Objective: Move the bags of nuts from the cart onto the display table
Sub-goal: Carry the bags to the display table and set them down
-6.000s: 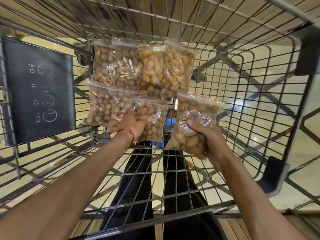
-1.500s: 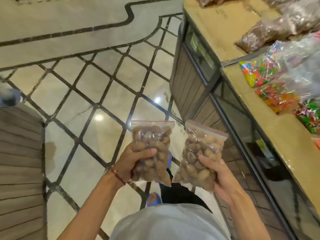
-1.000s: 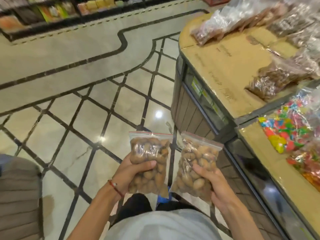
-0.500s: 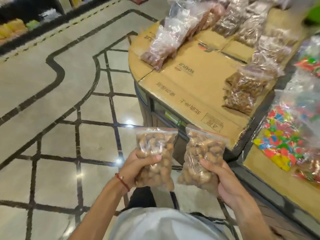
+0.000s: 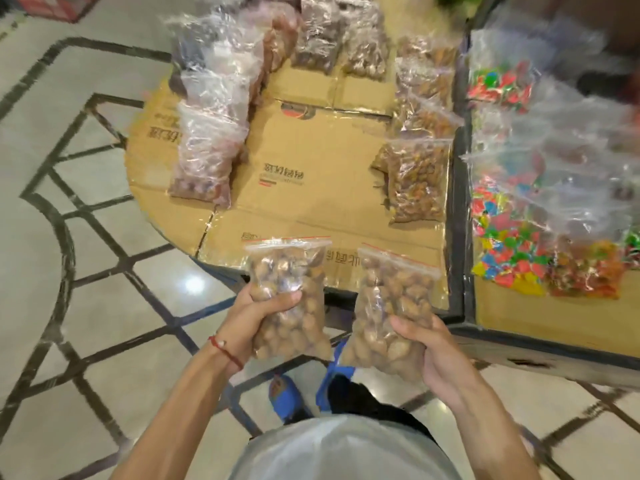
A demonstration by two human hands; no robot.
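My left hand (image 5: 254, 315) grips one clear zip bag of nuts (image 5: 289, 271) with a red seal strip, held upright. My right hand (image 5: 424, 348) grips a second bag of nuts (image 5: 393, 296), tilted slightly right. Both bags hang in front of my chest, just before the near edge of the display table (image 5: 311, 174), which is covered with flattened cardboard. The cart is out of view.
Several bags of nuts lie on the table: a row at left (image 5: 204, 161), some at the back (image 5: 363, 46), a stack at right (image 5: 415, 174). A separate section at right holds bags of colourful sweets (image 5: 512, 244). Tiled floor (image 5: 86, 254) lies to the left.
I have turned and stepped closer to the display table, which now fills the middle of the view. Both hands still hold their bags in the same way.
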